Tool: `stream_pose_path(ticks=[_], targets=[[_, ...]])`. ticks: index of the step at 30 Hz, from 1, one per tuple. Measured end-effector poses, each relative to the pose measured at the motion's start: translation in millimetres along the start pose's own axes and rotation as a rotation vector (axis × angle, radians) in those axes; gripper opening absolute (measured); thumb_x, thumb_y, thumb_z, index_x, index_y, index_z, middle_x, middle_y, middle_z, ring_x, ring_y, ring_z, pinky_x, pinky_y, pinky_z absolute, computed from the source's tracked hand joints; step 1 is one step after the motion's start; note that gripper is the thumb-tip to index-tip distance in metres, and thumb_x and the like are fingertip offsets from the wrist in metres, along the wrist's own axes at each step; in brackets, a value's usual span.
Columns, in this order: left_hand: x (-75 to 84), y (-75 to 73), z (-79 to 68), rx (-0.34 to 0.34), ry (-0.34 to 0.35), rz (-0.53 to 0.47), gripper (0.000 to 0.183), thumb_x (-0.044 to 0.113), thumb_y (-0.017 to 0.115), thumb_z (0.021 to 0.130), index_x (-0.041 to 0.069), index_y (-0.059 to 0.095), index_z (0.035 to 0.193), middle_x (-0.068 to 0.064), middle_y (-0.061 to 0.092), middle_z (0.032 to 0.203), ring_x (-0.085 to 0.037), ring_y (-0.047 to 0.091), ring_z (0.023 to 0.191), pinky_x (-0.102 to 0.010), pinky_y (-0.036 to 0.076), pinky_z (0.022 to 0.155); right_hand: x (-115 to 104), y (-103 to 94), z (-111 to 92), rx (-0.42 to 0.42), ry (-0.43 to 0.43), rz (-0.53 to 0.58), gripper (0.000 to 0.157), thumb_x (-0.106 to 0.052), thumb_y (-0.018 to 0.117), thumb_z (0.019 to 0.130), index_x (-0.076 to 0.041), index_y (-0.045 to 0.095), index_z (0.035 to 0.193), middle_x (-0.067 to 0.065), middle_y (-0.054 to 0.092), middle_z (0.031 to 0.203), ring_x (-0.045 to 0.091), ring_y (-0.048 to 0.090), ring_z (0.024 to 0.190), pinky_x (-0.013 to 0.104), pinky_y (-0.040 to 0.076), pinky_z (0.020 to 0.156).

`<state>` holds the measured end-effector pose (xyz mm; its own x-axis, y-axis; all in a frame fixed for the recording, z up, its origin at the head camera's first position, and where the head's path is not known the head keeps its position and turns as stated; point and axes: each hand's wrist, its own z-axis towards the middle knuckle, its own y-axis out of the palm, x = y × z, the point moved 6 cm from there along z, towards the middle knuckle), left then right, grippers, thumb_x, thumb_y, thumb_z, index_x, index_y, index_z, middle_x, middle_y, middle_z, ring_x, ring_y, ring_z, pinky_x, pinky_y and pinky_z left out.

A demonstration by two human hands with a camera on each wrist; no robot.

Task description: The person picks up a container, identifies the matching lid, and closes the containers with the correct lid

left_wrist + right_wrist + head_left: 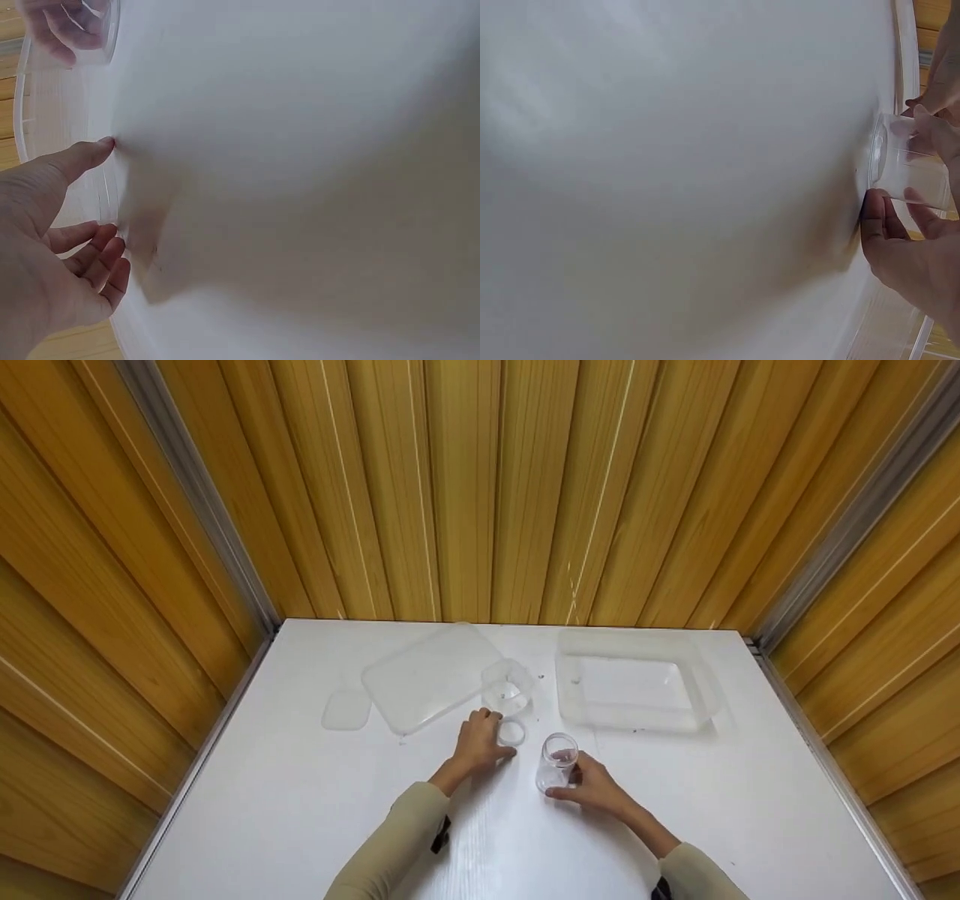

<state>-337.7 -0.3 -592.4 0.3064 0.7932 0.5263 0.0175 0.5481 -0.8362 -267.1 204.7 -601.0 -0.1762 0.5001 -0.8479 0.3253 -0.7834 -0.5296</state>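
A clear jar stands on the white table, its open mouth facing up. Fingers and thumb of my right hand curl round its side, and the right wrist view shows the same grip on the jar. Just left of the jar lies a small round clear lid. My left hand is beside that lid, thumb and fingers apart, fingertips down at the tabletop. In the left wrist view the left hand shows nothing clearly held between thumb and fingers.
Behind the left hand stands a small clear container, overlapping a large translucent lid. A small square lid lies farther left. At the back right sits a large translucent box. Wood-patterned walls enclose the table.
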Motion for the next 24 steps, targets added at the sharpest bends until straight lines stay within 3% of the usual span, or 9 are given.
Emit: stream_pose_path(ticks=[7, 12, 19, 24], targets=[[4.0, -3.2, 5.8, 0.052, -0.008, -0.043, 0.056, 0.028, 0.089, 0.076, -0.002, 0.068, 0.118, -0.016, 0.066, 0.112, -0.031, 0.058, 0.102, -0.046, 0.049, 0.089, -6, -6.2, 9, 0.036, 0.037, -0.036, 0.072, -0.017, 0.09, 0.075, 0.009, 0.053, 0.13, 0.017, 0.064, 0.105, 0.018, 0.055, 0.089, 0.02, 0.045, 0.075], [2.0, -9.9, -1.6, 0.025, 0.02, -0.093, 0.055, 0.025, 0.09, 0.075, -0.003, 0.068, 0.115, -0.015, 0.065, 0.111, -0.031, 0.057, 0.104, -0.047, 0.05, 0.091, -5, -5.3, 12, 0.046, 0.048, -0.059, 0.072, -0.014, 0.092, 0.071, 0.008, 0.054, 0.128, 0.016, 0.064, 0.105, 0.018, 0.055, 0.088, 0.021, 0.044, 0.074], [7.3, -34.4, -18.9, 0.015, 0.176, -0.104, 0.053, 0.018, 0.088, 0.076, -0.005, 0.068, 0.12, -0.018, 0.071, 0.113, -0.032, 0.065, 0.105, -0.045, 0.054, 0.092, -2, 0.8, 13, 0.035, -0.009, -0.023, 0.069, -0.014, 0.093, 0.071, 0.005, 0.059, 0.128, 0.017, 0.068, 0.117, 0.025, 0.067, 0.099, 0.024, 0.054, 0.085], [14.8, -50.1, -34.1, -0.008, 0.233, -0.113, 0.054, 0.017, 0.088, 0.076, 0.001, 0.064, 0.121, -0.013, 0.066, 0.118, -0.029, 0.06, 0.113, -0.046, 0.052, 0.097, 0, 7.3, 11, 0.026, -0.044, -0.028, 0.071, -0.018, 0.094, 0.071, 0.0, 0.061, 0.13, 0.015, 0.068, 0.122, 0.025, 0.068, 0.104, 0.024, 0.055, 0.089]])
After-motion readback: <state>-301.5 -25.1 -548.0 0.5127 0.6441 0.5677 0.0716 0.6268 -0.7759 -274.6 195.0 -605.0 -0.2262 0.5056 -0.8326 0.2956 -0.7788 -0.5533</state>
